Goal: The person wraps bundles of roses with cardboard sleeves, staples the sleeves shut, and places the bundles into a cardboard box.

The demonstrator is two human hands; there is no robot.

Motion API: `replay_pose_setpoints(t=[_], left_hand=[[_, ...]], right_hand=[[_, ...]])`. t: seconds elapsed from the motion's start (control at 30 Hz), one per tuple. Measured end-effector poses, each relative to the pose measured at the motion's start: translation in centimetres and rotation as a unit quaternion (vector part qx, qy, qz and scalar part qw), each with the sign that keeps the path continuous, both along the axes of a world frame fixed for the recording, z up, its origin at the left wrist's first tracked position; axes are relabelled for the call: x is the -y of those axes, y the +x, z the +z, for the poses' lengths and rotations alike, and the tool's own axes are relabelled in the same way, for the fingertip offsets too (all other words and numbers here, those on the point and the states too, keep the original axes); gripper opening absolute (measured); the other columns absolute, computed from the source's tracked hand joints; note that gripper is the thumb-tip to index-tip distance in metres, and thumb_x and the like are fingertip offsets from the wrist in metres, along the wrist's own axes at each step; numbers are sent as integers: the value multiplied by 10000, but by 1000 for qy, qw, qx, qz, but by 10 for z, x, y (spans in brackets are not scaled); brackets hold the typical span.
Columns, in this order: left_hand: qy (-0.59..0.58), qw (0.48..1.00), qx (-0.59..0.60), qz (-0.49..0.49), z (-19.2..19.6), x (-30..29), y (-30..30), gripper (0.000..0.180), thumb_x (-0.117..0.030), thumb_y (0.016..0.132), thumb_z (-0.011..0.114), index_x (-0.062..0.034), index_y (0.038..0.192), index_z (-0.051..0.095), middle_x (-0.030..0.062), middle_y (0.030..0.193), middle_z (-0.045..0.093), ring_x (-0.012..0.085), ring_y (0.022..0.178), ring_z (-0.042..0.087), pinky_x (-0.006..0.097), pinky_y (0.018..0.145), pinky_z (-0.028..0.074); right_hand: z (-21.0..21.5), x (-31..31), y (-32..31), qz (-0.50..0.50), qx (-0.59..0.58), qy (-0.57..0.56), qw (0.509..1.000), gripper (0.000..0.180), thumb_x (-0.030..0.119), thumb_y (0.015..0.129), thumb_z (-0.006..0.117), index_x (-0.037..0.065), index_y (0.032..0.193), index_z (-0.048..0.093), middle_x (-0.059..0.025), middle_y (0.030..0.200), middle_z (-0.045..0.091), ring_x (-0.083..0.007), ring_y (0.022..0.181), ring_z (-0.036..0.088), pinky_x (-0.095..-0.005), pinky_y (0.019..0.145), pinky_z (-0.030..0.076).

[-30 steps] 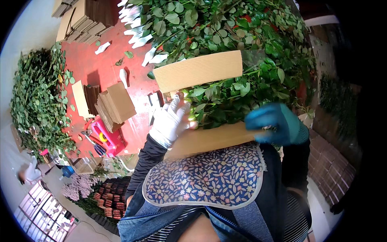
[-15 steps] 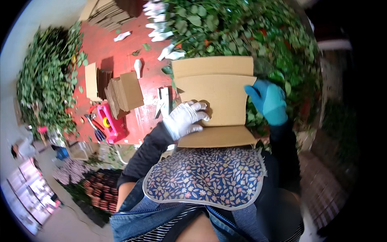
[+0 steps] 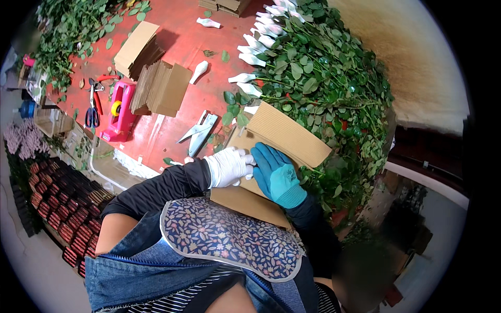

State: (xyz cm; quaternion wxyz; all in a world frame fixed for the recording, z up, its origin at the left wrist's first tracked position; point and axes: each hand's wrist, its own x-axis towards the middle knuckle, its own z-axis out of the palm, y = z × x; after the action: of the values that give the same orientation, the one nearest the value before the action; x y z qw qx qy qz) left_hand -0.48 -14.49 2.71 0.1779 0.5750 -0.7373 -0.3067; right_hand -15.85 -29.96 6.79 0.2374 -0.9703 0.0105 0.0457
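A folded piece of brown corrugated cardboard point(image 3: 292, 131) lies at the near edge of the red table, one flap at the far side and another at my apron. My left hand point(image 3: 229, 167), in a white glove, rests on its left part with the fingers loosely bent. Beside it my right hand point(image 3: 277, 175), in a teal-and-blue coated glove, lies flat on the middle panel. The fingertips of both hands meet there, partly hiding the panel. Near my left hand lies a metal hand stapler point(image 3: 200, 133).
Stacked cardboard pieces point(image 3: 164, 86) stand on the red table point(image 3: 180, 41). Left of them are a pink tape dispenser point(image 3: 120, 112), scissors point(image 3: 93, 112) and red-handled pruners point(image 3: 96, 86). Leafy stems point(image 3: 323, 68) with white-netted flower heads point(image 3: 253, 57) cover the right side.
My right hand has moved left from the cardboard's right edge onto its middle, next to my left hand. The view has turned, and the cardboard now appears tilted.
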Motion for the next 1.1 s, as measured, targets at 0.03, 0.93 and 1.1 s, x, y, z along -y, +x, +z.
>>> replay_pose_setpoints(t=[0.03, 0.93, 1.1], left_hand=[[-1, 1000, 4, 6, 2, -2, -2, 338, -200, 709, 771, -168, 1023, 650, 33, 1238, 567, 243, 1103, 551, 395, 875, 475], [-30, 725, 181, 664, -53, -63, 202, 483, -164, 714, 787, -69, 1150, 602, 177, 1051, 651, 355, 999, 644, 440, 854, 523], [4, 728, 34, 685, -39, -79, 209, 382, -206, 765, 776, -60, 1090, 638, 170, 976, 696, 295, 900, 679, 383, 832, 531]], right_hand=[[0, -1, -1, 1, 3, -1, 1000, 470, 187, 916, 611, -23, 1328, 524, -228, 1350, 538, -392, 1209, 542, -476, 1019, 432], [-5, -17, -2, -39, 75, 0, 996, 422, 176, 913, 596, -1, 1296, 573, -235, 1301, 576, -411, 1153, 568, -488, 989, 446], [-3, -14, -3, -42, 63, 12, 997, 421, 173, 911, 604, -6, 1291, 572, -233, 1299, 576, -412, 1167, 558, -485, 997, 443]])
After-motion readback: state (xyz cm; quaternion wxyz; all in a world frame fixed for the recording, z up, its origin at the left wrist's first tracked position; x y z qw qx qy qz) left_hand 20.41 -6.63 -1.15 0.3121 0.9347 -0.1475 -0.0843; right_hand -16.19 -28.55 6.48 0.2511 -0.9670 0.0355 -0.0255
